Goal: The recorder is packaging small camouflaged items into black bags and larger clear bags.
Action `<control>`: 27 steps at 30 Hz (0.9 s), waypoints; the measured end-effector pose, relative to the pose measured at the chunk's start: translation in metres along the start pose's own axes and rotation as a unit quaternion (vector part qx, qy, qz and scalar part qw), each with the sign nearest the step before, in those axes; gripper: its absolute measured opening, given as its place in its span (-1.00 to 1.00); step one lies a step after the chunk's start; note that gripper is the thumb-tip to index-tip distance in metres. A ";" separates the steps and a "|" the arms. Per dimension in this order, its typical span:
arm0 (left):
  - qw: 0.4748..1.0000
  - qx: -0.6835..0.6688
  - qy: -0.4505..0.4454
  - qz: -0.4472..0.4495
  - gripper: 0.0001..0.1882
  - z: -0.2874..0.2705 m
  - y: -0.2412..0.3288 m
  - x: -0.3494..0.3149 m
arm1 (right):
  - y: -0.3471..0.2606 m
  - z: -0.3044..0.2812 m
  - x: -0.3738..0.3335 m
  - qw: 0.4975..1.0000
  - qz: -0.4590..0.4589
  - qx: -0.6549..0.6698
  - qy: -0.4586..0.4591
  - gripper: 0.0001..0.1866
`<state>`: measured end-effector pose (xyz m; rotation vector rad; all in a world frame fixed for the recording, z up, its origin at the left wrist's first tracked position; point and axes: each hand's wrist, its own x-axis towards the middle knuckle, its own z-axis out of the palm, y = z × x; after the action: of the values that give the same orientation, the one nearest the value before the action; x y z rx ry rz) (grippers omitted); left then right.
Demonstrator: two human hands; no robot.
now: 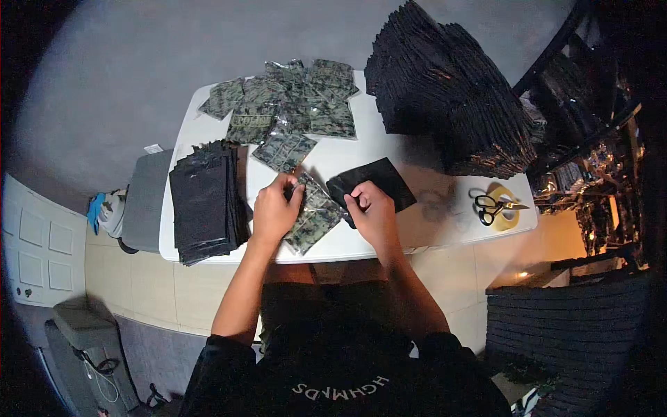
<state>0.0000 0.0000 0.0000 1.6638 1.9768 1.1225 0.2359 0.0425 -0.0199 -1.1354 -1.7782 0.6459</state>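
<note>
At the table's front edge my left hand (pixel 276 210) is closed in a pinch on the upper edge of a camouflage fabric packet (pixel 314 221) in clear plastic. The packet lies tilted between my hands. My right hand (pixel 372 213) has its fingers curled and gripping the near left part of a flat black fabric piece (pixel 386 179). That piece rests at a slant on the white table (pixel 340 158). Just beyond my left hand lies another camouflage packet (pixel 285 151), beside a spread of several similar packets (pixel 292 104).
A stack of black fabric pieces (pixel 203 205) stands left of my left hand. Tall black stacks (pixel 451 90) fill the far right. Black-handled scissors (pixel 492 208) lie on a yellow tape roll (pixel 513 217) at the right end. A grey chair (pixel 147 201) adjoins the table's left side.
</note>
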 end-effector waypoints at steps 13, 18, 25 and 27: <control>0.994 -0.060 0.042 0.083 -0.78 0.025 0.025 -0.016 | -0.004 0.005 -0.001 1.000 0.007 -0.002 0.008 -0.79; 0.988 -0.043 0.014 0.147 -0.77 0.023 0.025 -0.019 | -0.006 0.009 0.000 1.000 0.027 -0.002 0.010 -0.80; 0.978 0.002 0.005 0.210 -0.82 0.028 0.022 -0.014 | -0.015 0.010 -0.001 1.000 0.020 -0.002 0.004 -0.81; 0.978 0.017 0.005 0.209 -0.82 0.033 0.019 -0.013 | -0.016 0.010 -0.003 1.000 0.010 -0.005 -0.001 -0.81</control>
<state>0.0385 -0.0002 -0.0099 2.1617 1.7017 1.2383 0.2210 0.0333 -0.0134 -1.1609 -1.7756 0.6517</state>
